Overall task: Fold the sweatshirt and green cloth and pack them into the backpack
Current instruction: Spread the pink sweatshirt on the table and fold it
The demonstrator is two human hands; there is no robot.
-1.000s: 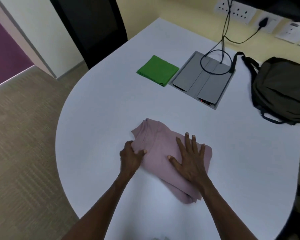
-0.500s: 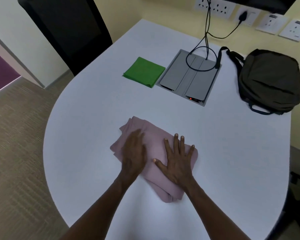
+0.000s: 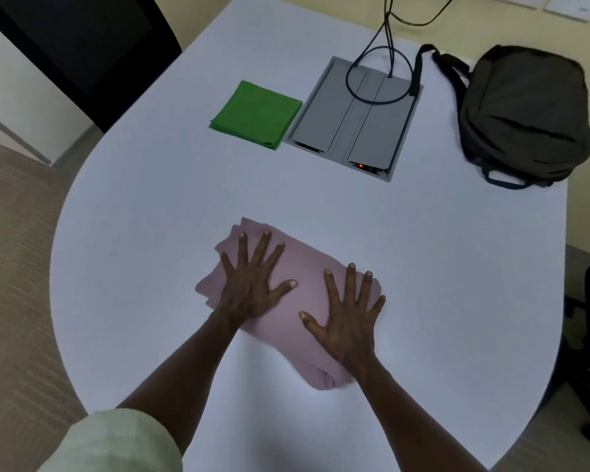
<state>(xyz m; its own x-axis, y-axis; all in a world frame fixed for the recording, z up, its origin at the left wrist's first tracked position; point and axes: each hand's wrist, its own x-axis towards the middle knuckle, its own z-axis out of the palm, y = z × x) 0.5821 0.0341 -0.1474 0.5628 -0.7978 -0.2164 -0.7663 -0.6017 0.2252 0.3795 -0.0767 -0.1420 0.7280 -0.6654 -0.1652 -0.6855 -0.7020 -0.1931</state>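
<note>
A pink sweatshirt (image 3: 304, 284) lies folded into a compact bundle on the white table (image 3: 150, 216), near its front edge. My left hand (image 3: 249, 284) presses flat on the bundle's left part, fingers spread. On the right part my right hand (image 3: 348, 321) presses down the same way, fingers spread. A green cloth (image 3: 258, 114) lies folded square at the back of the table, apart from both hands. The dark backpack (image 3: 525, 114) lies on the table's far right, and its opening cannot be made out.
A grey cable box (image 3: 351, 120) is set into the table between the green cloth and the backpack, with black cables (image 3: 382, 39) running up to wall sockets. A black chair (image 3: 82, 46) stands at the back left. Carpet floor lies left of the table.
My left hand let go of the sweatshirt's left edge, moved onto the bundle and now lies flat with spread fingers. The right hand stays pressed on it. The view shifted closer.
</note>
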